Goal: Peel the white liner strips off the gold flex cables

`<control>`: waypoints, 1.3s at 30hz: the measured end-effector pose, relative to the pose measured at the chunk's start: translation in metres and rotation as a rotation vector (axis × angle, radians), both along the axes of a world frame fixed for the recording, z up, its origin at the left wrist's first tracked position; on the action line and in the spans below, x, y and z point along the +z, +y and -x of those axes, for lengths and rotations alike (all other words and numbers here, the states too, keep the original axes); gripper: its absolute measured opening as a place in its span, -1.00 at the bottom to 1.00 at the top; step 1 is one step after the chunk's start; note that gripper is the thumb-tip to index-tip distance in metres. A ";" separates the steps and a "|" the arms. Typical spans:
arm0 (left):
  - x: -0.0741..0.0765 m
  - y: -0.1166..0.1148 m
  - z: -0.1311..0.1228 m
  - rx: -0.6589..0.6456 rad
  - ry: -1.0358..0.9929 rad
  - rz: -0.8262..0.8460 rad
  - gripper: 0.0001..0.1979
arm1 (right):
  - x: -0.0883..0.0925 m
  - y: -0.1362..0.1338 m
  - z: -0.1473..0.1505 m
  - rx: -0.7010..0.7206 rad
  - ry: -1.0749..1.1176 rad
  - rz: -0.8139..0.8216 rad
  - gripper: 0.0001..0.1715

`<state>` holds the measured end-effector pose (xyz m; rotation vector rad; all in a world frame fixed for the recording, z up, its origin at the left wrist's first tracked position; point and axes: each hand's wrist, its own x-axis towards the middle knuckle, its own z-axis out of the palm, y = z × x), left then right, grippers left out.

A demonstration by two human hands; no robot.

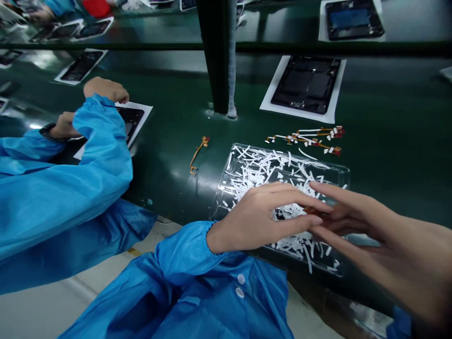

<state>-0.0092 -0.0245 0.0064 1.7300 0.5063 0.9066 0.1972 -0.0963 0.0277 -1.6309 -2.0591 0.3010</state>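
Note:
Both hands meet above a clear plastic tray filled with white paper strips. My left hand has its thumb and fingers closed on a small orange-brown flex cable, mostly hidden between the fingertips. From the right, my right hand reaches to the same piece, its fingertips close around it; whether they grip it is hidden. Behind the tray lie several flex cables with white strips on them. One more orange flex cable rests alone left of the tray.
A dark post rises from the green bench. Behind the tray, a black device panel lies on white paper. At the left, a co-worker's blue sleeves and hands are over another panel.

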 end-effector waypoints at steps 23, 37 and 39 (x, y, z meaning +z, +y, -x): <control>-0.017 0.000 -0.002 0.192 -0.045 0.429 -0.65 | -0.014 0.016 0.028 -0.107 -0.373 -0.285 -0.88; -0.029 0.003 -0.018 0.381 -0.191 0.561 -0.77 | -0.018 0.018 0.036 0.008 -0.148 -0.206 -0.91; -0.030 0.004 -0.014 0.314 -0.207 0.626 -0.75 | -0.014 0.016 0.031 0.008 -0.187 -0.252 -0.96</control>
